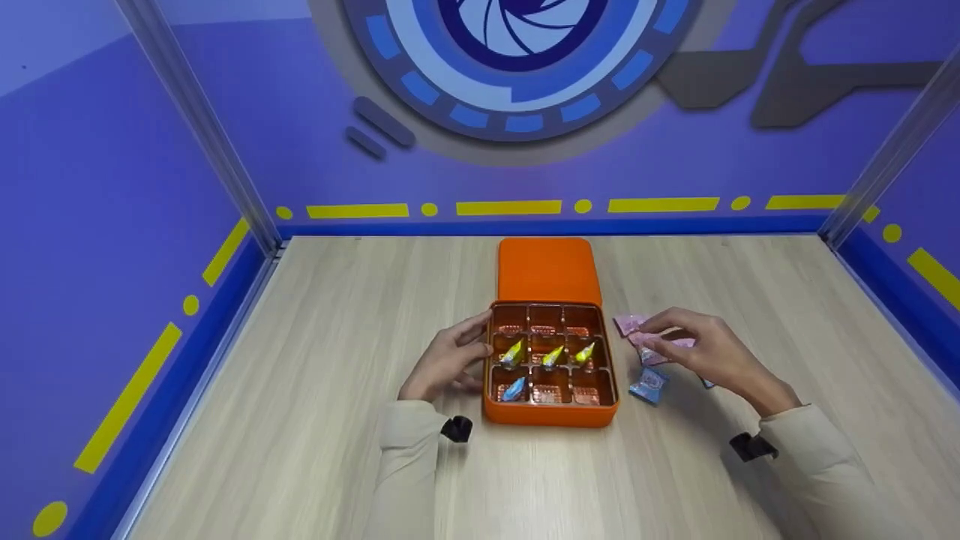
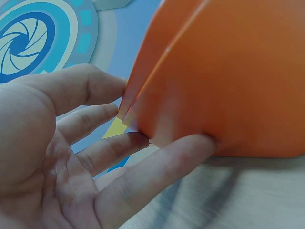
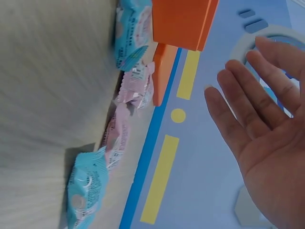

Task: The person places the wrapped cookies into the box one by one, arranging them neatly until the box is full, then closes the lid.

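Observation:
My left hand (image 1: pixel 448 360) touches the left side of an orange box (image 1: pixel 551 417) with its fingertips. The left wrist view shows those fingers loosely spread against the box wall (image 2: pixel 248 86). Inside are small compartments: three yellow-wrapped candies (image 1: pixel 553 356) stand along the middle row, and a blue-wrapped candy (image 1: pixel 514 389) is in the front left one. Right of the box, my right hand (image 1: pixel 709 349) hovers over pink-wrapped candies (image 1: pixel 628 324) and a blue-wrapped candy (image 1: pixel 649 385). Its fingers are extended and hold nothing in the right wrist view, where two pink and two blue candies (image 3: pixel 87 191) lie beside it.
An orange lid (image 1: pixel 547 270) lies directly behind the box. Purple-blue panels (image 1: pixel 420 176) with yellow markings border the wooden table (image 1: pixel 352 322) at the back and both sides. Black bands (image 1: pixel 456 429) hang at the cuffs of both beige sleeves.

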`<state>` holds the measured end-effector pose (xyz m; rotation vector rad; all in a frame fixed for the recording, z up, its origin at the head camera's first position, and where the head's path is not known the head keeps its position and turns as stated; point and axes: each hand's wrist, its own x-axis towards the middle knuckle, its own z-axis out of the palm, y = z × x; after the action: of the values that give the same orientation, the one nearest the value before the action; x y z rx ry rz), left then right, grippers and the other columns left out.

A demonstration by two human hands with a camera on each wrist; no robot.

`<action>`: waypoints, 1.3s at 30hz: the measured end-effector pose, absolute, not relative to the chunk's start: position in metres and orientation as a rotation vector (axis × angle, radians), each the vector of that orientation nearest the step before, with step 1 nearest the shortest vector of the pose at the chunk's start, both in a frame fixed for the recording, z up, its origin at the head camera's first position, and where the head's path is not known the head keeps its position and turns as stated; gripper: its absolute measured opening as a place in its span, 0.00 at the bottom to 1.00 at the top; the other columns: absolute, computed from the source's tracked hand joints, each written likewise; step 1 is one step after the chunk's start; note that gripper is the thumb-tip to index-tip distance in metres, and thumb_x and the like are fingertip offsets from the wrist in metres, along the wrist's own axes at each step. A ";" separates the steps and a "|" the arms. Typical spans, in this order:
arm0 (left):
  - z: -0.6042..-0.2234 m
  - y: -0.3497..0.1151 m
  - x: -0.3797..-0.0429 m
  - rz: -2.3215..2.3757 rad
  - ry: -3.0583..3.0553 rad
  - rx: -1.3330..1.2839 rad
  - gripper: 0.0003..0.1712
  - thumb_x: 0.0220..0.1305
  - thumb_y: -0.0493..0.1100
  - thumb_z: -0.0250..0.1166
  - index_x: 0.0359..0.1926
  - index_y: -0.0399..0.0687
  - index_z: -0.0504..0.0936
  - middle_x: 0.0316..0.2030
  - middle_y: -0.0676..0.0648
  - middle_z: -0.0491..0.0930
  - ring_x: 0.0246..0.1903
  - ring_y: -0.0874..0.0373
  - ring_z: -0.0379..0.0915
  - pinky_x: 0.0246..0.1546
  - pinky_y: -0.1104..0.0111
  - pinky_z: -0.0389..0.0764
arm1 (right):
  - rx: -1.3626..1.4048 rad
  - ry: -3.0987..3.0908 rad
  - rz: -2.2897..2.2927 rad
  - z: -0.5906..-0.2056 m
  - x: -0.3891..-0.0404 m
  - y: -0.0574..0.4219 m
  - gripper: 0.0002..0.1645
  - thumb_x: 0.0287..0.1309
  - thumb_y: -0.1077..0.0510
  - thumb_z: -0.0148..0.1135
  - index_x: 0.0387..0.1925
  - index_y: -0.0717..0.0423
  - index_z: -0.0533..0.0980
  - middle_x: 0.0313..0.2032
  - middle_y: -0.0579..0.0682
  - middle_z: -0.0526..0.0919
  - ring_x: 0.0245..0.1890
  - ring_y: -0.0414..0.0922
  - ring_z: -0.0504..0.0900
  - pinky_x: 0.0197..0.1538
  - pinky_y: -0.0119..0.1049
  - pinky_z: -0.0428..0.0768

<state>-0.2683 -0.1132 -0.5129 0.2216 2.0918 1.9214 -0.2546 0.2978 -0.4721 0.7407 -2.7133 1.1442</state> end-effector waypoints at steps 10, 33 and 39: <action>-0.512 -0.113 -0.267 1.919 2.097 0.221 0.39 0.72 0.35 0.64 0.81 0.52 0.67 0.77 0.39 0.65 0.63 0.45 0.79 0.25 0.64 0.87 | 0.647 -2.714 1.102 -0.483 -0.260 0.300 0.12 0.68 0.62 0.72 0.51 0.59 0.86 0.49 0.49 0.88 0.49 0.53 0.87 0.53 0.57 0.86; -0.512 -0.113 -0.267 1.927 2.084 0.245 0.39 0.73 0.34 0.63 0.82 0.50 0.65 0.77 0.37 0.65 0.63 0.41 0.79 0.32 0.54 0.90 | 0.503 -2.878 1.028 -0.499 -0.267 0.297 0.09 0.68 0.62 0.71 0.48 0.61 0.86 0.46 0.56 0.87 0.47 0.58 0.86 0.50 0.57 0.87; -0.512 -0.114 -0.267 1.929 2.086 0.247 0.39 0.73 0.34 0.63 0.82 0.50 0.66 0.77 0.37 0.65 0.63 0.41 0.78 0.30 0.57 0.90 | 0.540 -2.877 1.000 -0.501 -0.268 0.296 0.07 0.67 0.63 0.72 0.45 0.59 0.86 0.44 0.55 0.87 0.45 0.55 0.86 0.49 0.56 0.88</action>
<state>-0.2671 -0.1139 -0.5117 0.2471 2.0860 1.9292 -0.2680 0.2961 -0.5013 0.5400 -2.8767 1.0002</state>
